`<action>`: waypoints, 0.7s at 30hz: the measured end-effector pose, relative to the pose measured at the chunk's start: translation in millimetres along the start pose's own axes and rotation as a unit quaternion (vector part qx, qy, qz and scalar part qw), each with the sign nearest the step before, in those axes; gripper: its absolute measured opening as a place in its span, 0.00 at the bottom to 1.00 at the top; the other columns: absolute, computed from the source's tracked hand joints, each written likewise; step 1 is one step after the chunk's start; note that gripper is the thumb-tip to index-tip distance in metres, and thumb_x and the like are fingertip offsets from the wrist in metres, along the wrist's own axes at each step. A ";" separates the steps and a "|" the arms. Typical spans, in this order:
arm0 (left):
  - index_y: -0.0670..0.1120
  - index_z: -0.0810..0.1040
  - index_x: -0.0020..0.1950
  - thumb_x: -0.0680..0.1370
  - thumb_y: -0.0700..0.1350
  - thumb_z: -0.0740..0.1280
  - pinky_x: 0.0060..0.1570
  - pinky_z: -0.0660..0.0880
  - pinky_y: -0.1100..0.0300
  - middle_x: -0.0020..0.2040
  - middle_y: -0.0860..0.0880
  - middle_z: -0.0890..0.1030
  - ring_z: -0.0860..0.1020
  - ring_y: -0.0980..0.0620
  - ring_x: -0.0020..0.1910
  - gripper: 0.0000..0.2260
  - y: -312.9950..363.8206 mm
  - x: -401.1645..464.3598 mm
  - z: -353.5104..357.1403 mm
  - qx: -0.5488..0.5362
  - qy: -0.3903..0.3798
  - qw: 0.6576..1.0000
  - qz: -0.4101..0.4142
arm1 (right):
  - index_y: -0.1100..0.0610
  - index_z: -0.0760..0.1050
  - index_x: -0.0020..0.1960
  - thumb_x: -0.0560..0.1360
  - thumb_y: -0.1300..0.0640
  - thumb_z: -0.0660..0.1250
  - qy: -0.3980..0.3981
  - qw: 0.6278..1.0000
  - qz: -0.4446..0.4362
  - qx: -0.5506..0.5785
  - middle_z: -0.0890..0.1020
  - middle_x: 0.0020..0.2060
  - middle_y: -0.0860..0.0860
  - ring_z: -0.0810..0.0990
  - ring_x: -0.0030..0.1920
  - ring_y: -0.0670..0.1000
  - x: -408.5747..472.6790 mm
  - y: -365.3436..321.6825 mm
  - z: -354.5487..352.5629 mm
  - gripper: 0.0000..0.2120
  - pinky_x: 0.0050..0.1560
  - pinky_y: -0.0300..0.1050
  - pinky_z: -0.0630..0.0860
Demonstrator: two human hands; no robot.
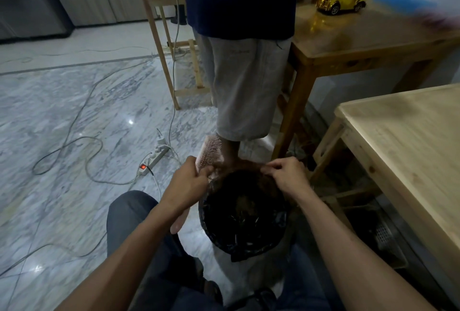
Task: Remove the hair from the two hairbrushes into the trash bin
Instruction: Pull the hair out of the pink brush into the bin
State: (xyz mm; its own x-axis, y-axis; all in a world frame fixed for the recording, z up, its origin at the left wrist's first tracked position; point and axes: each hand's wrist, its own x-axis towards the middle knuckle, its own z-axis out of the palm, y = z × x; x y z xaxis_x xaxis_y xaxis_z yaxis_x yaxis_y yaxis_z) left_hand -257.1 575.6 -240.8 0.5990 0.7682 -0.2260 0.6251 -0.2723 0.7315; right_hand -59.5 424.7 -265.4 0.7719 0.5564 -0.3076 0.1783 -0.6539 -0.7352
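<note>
My left hand [190, 183] grips a pink hairbrush [210, 152] by its lower part, bristle pad facing right, just above the far left rim of the trash bin. My right hand [286, 175] is pinched shut on a tuft of brown hair [245, 168] that stretches from the brush across the bin's far edge. The trash bin [249, 243] is round, lined with a black bag, and stands on the floor between my knees; dark hair lies inside it. A second hairbrush is not visible.
A person [242, 66] in a dark shirt and grey shorts stands right behind the bin. A wooden table [361, 44] with a gold toy car [339, 0] is at the back right, a pale table [408, 141] at right. Cables and a power strip [153, 160] lie on the marble floor at left.
</note>
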 end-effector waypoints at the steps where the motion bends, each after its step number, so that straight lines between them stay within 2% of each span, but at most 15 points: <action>1: 0.48 0.71 0.51 0.81 0.57 0.63 0.38 0.75 0.47 0.39 0.46 0.77 0.76 0.44 0.37 0.12 -2.5 2.1 -3.4 -0.011 0.008 1.000 -0.005 | 0.53 0.88 0.54 0.78 0.53 0.73 0.020 1.000 0.022 -0.005 0.85 0.47 0.50 0.80 0.53 0.50 1.5 5.4 -0.8 0.08 0.54 0.43 0.73; 3: 0.49 0.71 0.51 0.81 0.58 0.63 0.39 0.76 0.44 0.40 0.45 0.78 0.77 0.43 0.38 0.13 -4.4 3.0 -5.3 -0.023 0.015 1.000 -0.006 | 0.53 0.87 0.56 0.78 0.53 0.73 0.030 0.998 0.048 -0.008 0.86 0.53 0.52 0.81 0.59 0.53 3.0 14.0 -0.4 0.09 0.56 0.43 0.73; 5: 0.49 0.72 0.53 0.80 0.58 0.63 0.41 0.78 0.42 0.41 0.44 0.79 0.78 0.43 0.38 0.13 -0.4 -0.5 -1.3 -0.017 0.008 1.000 0.000 | 0.51 0.84 0.62 0.79 0.53 0.72 -0.022 0.999 0.041 -0.021 0.84 0.60 0.51 0.80 0.63 0.53 2.8 14.5 2.6 0.13 0.62 0.46 0.75; 7: 0.49 0.72 0.53 0.80 0.58 0.64 0.42 0.79 0.43 0.41 0.45 0.79 0.78 0.45 0.37 0.13 5.1 -4.4 6.3 -0.005 -0.011 1.000 0.011 | 0.47 0.74 0.73 0.76 0.55 0.72 -0.106 0.994 0.016 0.009 0.77 0.67 0.47 0.75 0.68 0.51 0.4 7.6 3.6 0.26 0.66 0.50 0.75; 9: 0.49 0.72 0.53 0.78 0.58 0.66 0.41 0.80 0.44 0.41 0.46 0.80 0.79 0.46 0.38 0.14 12.5 -7.7 12.8 0.006 -0.030 0.999 0.018 | 0.46 0.66 0.79 0.72 0.56 0.71 -0.171 0.982 -0.016 0.074 0.71 0.70 0.45 0.68 0.71 0.48 -3.7 -4.6 2.6 0.36 0.65 0.47 0.70; 11: 0.49 0.73 0.53 0.76 0.58 0.68 0.41 0.79 0.46 0.42 0.47 0.80 0.80 0.47 0.39 0.14 19.9 -9.8 17.4 0.013 -0.037 0.999 0.020 | 0.48 0.66 0.79 0.70 0.55 0.72 -0.211 0.968 -0.053 0.123 0.73 0.71 0.47 0.70 0.71 0.48 -7.2 -13.8 2.7 0.38 0.62 0.43 0.70; 13: 0.50 0.73 0.52 0.75 0.59 0.68 0.39 0.78 0.49 0.42 0.49 0.81 0.80 0.48 0.39 0.15 25.7 -10.8 20.3 0.005 -0.037 0.999 0.021 | 0.51 0.74 0.74 0.71 0.55 0.75 -0.219 0.964 -0.081 0.130 0.81 0.65 0.48 0.78 0.65 0.47 -8.4 -15.6 3.9 0.31 0.61 0.40 0.75; 16: 0.51 0.74 0.50 0.76 0.61 0.67 0.37 0.73 0.53 0.39 0.50 0.79 0.78 0.49 0.36 0.15 25.5 -7.7 20.1 -0.022 -0.034 0.999 0.025 | 0.53 0.87 0.56 0.75 0.54 0.76 -0.146 0.981 -0.087 0.095 0.89 0.48 0.49 0.87 0.52 0.48 -4.6 -10.9 7.1 0.11 0.60 0.48 0.81; 18: 0.52 0.72 0.47 0.78 0.61 0.66 0.35 0.71 0.53 0.35 0.51 0.75 0.74 0.50 0.32 0.13 20.7 -3.4 14.7 -0.091 -0.033 0.995 0.011 | 0.53 0.88 0.52 0.76 0.53 0.76 -0.073 0.995 -0.060 0.042 0.88 0.45 0.47 0.85 0.47 0.46 -0.4 -3.9 4.8 0.07 0.52 0.41 0.80; 20: 0.50 0.70 0.45 0.80 0.59 0.65 0.30 0.67 0.55 0.34 0.50 0.70 0.69 0.52 0.27 0.14 17.4 0.2 6.7 -0.173 -0.028 0.984 -0.014 | 0.54 0.88 0.51 0.77 0.53 0.75 -0.020 0.999 -0.025 0.002 0.86 0.43 0.47 0.80 0.43 0.40 -0.3 2.7 0.7 0.06 0.43 0.33 0.73; 21: 0.49 0.70 0.45 0.80 0.58 0.65 0.27 0.66 0.56 0.33 0.49 0.69 0.67 0.52 0.25 0.14 16.0 1.7 3.3 -0.194 -0.028 0.980 -0.023 | 0.55 0.88 0.51 0.77 0.54 0.74 -0.002 1.000 -0.008 -0.007 0.85 0.44 0.48 0.80 0.44 0.41 -0.2 7.7 0.4 0.06 0.43 0.33 0.72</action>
State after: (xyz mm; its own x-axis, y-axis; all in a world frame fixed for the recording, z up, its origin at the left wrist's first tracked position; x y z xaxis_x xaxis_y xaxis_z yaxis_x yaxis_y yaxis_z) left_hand -244.4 570.7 -231.6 0.6074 0.7392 -0.2910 0.4212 0.0108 0.9069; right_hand -58.6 419.7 -271.2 0.7669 0.5680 -0.2986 0.1991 -0.6530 -0.7307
